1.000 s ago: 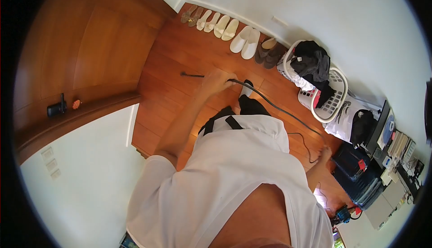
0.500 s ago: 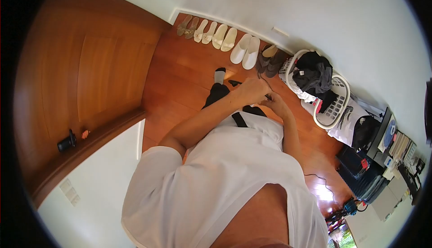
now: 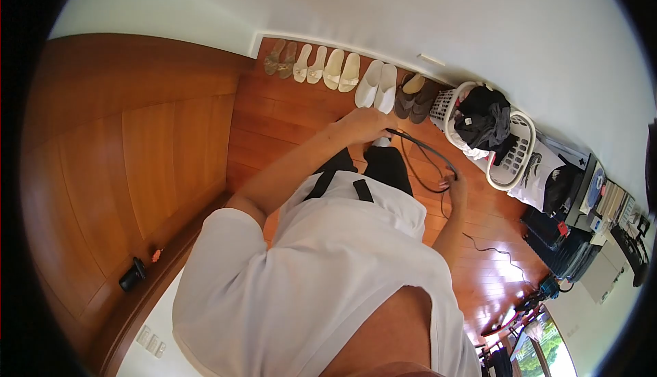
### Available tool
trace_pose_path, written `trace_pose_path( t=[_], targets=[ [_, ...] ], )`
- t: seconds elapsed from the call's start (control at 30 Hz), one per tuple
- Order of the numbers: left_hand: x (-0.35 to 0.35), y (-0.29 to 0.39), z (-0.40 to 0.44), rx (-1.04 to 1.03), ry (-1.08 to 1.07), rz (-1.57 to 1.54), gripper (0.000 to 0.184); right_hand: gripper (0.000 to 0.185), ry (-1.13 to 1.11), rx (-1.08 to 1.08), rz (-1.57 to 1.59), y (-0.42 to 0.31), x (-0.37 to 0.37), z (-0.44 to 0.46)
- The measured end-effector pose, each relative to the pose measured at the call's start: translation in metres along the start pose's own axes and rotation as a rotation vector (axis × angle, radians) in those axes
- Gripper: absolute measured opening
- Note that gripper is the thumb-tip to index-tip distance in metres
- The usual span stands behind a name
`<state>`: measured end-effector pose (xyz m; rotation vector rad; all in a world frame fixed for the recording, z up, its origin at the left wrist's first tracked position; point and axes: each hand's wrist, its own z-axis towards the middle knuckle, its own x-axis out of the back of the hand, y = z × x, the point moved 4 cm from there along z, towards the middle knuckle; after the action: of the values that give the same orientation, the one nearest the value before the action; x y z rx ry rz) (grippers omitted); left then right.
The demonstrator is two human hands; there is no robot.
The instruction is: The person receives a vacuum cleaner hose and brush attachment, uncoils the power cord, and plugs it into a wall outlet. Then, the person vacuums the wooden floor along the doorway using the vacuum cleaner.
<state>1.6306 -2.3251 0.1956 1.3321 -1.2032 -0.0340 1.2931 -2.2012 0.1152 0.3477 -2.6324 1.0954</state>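
Observation:
A black cable (image 3: 428, 148) runs in a loop between my two hands, in front of my legs. My left hand (image 3: 369, 126) is closed around one end of the loop, near the white slippers. Lower and to the right, my right hand (image 3: 454, 189) grips the other side of the loop with bent fingers. A thinner stretch of cable hangs below the loop and trails over the wooden floor toward the lower right. What lies inside my left fist is hidden.
Several pairs of sandals and slippers (image 3: 376, 84) line the wall. Right of them stand a white laundry basket (image 3: 525, 137) with dark clothes, a white bag (image 3: 534, 182) and stacked dark items (image 3: 561, 250). A wooden door (image 3: 137, 137) fills the left side.
My hands were close together and have moved apart, the right one toward the lower right. The cable now shows as a wide loop between them. The view has shifted a little.

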Motion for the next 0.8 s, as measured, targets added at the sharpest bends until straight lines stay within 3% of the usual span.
trace_pose_path(
  t=[0.13, 0.27, 0.37, 0.47, 0.53, 0.6, 0.73, 0.8],
  targets=[
    [0.003, 0.014, 0.015, 0.100, -0.160, 0.027, 0.020, 0.034, -0.062, 0.142, 0.016, 0.001, -0.043, 0.006],
    [-0.057, 0.013, 0.040, 0.040, -0.255, 0.196, 0.021, 0.039, -0.324, 0.141, 0.196, -0.107, -0.098, -0.011],
    [-0.082, 0.007, 0.068, 0.054, -0.299, 0.139, 0.023, 0.039, -0.333, 0.301, 0.153, -0.119, -0.108, 0.010],
    [-0.050, 0.001, 0.081, 0.067, 0.049, 0.077, 0.040, 0.037, -0.174, 0.390, 0.002, -0.104, -0.096, 0.045],
    [-0.048, -0.025, 0.083, 0.237, 0.185, -0.001, 0.063, 0.035, -0.068, 0.305, -0.066, -0.090, -0.076, 0.069],
    [-0.076, -0.071, 0.061, 0.361, 0.066, 0.084, 0.075, 0.033, 0.001, 0.135, -0.102, -0.074, -0.049, 0.099],
    [-0.121, -0.112, -0.006, 0.756, -0.554, 0.150, 0.083, 0.030, 0.061, 0.064, 0.437, -0.017, -0.026, 0.172],
    [-0.192, -0.183, -0.066, 0.684, -0.727, -0.007, 0.093, 0.029, 0.072, 0.052, 0.651, -0.008, -0.026, 0.204]
  ],
)
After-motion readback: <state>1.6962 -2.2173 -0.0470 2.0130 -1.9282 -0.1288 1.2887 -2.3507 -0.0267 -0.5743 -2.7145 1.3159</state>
